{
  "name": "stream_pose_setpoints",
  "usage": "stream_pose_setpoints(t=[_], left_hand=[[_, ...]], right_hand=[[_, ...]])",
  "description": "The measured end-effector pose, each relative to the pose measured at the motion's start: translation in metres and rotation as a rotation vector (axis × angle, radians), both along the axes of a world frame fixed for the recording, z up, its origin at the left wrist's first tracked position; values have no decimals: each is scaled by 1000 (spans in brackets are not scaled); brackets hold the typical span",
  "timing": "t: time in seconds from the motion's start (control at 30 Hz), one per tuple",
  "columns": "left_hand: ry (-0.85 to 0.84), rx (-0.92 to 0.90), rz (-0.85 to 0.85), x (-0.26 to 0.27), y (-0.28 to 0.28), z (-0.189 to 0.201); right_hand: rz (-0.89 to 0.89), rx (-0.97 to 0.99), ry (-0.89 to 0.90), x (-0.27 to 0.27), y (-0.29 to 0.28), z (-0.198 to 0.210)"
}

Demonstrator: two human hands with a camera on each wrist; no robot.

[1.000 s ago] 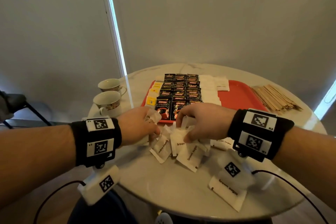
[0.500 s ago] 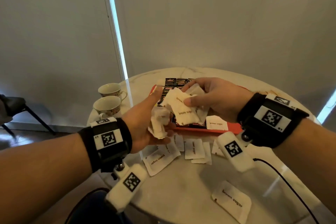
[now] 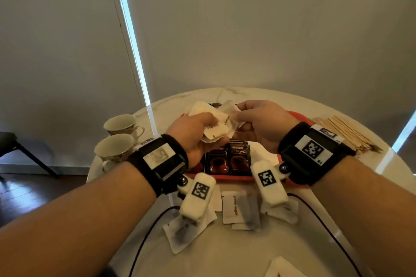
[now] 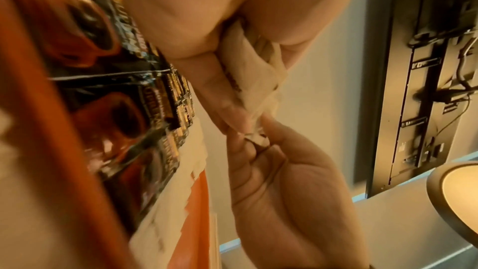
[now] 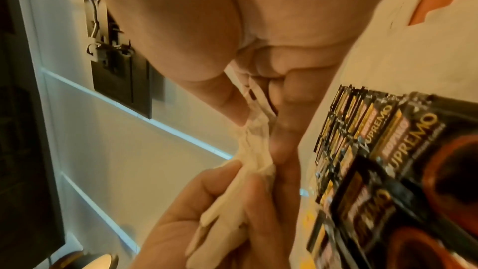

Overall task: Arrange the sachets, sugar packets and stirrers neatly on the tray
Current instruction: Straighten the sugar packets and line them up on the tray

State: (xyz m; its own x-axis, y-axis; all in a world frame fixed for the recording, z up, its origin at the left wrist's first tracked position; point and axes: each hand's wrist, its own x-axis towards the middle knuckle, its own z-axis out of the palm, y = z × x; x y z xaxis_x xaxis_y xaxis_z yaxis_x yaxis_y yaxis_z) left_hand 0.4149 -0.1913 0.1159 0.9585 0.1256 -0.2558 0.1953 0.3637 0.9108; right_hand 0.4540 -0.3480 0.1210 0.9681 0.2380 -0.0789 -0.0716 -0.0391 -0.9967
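Both hands up over the tray (image 3: 299, 117), working a bunch of white sugar packets (image 3: 216, 123). Left hand (image 3: 198, 139) has its fingers (image 4: 222, 97) curled round the bunch from below; right hand (image 3: 258, 128) pinches the top edge between thumb and fingers (image 5: 282, 130). Neither hand is free.

Handling, as I judge it: packets are light, thin paper, floppy, granules shifting inside. They crumple and fan out easily, and the bunch already looks creased in the wrist views. Best held by the sealed edges, squared up flat between thumb and fingers, not squeezed in the middle. Too many at once will likely slip sideways.

More sugar packets loose on the table (image 3: 225, 252) just in front of the tray: a few under the wrist cameras (image 3: 234, 207), one at the near right edge (image 3: 283, 267).

On the tray: rows of dark coffee sachets (image 3: 238, 159) directly under the hands, white packets beside them on the right. Bare red area further right, partly hidden by the right wrist.

Around: wooden stirrers (image 3: 346, 132) piled on the table to the right of the tray, not yet on it. Two teacups (image 3: 117, 148) on the left, well apart from the work. Setting the bunch down risks knocking the sachet rows out of line.
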Motion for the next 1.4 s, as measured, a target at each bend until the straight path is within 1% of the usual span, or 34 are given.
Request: stream_pose_setpoints(t=[0.1,0.17,0.3,0.37,0.47,0.6,0.7,0.8,0.93,1.07,1.2,1.27,1.33,1.4], left_hand=[[-27,-4,63,28,-6,2],[-28,-46,97,45,-10,1],[-24,-158,149,74,-14,-7],[-40,-207,157,84,-14,-14],[-107,-209,85,91,-15,-24],[-297,-104,-72,88,-16,-37],[-381,-54,-139,85,-14,-45],[-389,-17,-119,81,-12,-44],[-335,-30,-101,77,-8,-39],[-278,-25,-152,73,-3,-33],[-261,11,-188,70,-1,-27],[-245,-1,-192,71,-1,-28],[-232,-25,-167,72,0,-28],[-224,-34,-139,73,-1,-30]], right_hand=[[-114,51,-42,21,-9,-1],[-183,136,-65,34,-16,-2],[-203,359,-8,50,-25,-9],[-184,410,32,54,-24,-17],[-156,461,62,59,-18,-28],[-137,497,45,57,-15,-33],[-112,448,28,53,-12,-37],[-125,372,0,50,-10,-42],[-178,323,-13,49,-13,-42],[-221,302,-59,47,-19,-37],[-147,145,-119,44,-24,-35],[-161,87,-180,45,-28,-35],[-179,25,-240,45,-33,-34],[-131,-68,-246,45,-38,-31]])
